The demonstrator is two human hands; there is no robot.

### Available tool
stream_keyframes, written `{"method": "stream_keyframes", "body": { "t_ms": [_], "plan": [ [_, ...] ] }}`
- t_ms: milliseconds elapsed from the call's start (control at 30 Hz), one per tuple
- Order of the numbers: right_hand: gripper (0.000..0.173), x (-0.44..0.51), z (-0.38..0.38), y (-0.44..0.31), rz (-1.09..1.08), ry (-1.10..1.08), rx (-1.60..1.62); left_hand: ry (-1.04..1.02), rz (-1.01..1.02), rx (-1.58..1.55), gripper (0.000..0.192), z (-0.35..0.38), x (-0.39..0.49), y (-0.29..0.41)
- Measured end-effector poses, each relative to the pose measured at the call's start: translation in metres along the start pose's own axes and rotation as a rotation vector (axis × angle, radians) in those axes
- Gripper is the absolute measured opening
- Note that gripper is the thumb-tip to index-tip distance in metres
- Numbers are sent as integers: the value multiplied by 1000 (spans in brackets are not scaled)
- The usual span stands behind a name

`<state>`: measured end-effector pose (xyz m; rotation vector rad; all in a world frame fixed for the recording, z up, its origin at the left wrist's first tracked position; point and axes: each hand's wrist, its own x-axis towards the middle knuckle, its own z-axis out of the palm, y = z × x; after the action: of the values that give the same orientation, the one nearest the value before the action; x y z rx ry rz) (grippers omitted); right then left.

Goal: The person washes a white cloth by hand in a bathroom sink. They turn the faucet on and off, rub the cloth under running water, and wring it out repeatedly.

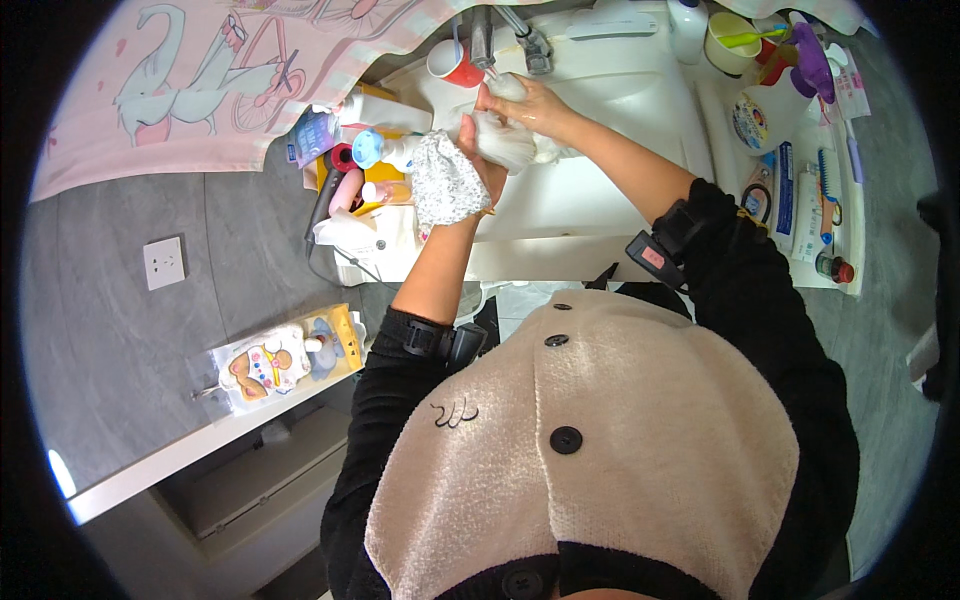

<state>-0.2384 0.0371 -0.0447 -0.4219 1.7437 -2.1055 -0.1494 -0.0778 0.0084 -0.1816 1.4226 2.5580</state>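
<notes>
Both of my hands are over a white washbasin, near the end of a metal faucet. My left hand grips the lower left side of a soft white bundle; its exact kind cannot be told. Above it, my right hand holds the bundle's upper part close under the spout, and the skin looks wet. A speckled grey-and-white cloth lies against my left hand and wrist and hides part of them. A red cup stands just left of the faucet.
Bottles, including a blue-capped one, and a hair dryer crowd the left counter. At right are a purple-headed spray bottle, a yellow cup, a blue comb and tubes. A pink curtain hangs at upper left.
</notes>
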Motion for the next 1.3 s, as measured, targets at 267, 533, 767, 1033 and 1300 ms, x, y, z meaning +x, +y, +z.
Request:
{"method": "stream_keyframes", "body": {
  "t_ms": [267,533,767,1033,1300],
  "plan": [
    [49,-5,3,-9,43,225,-126,-63,60,105,76,12,3,-6],
    [41,7,2,13,-11,263,-197,-26,63,82,73,6,4,-14],
    [61,22,-11,34,138,174,95,32,-35,138,76,-6,-1,15],
    [81,12,-70,60,320,50,-169,79,249,305,80,4,-33,92],
    [56,25,-74,109,67,11,-327,157,335,144,82,36,-45,143]
  ]
}}
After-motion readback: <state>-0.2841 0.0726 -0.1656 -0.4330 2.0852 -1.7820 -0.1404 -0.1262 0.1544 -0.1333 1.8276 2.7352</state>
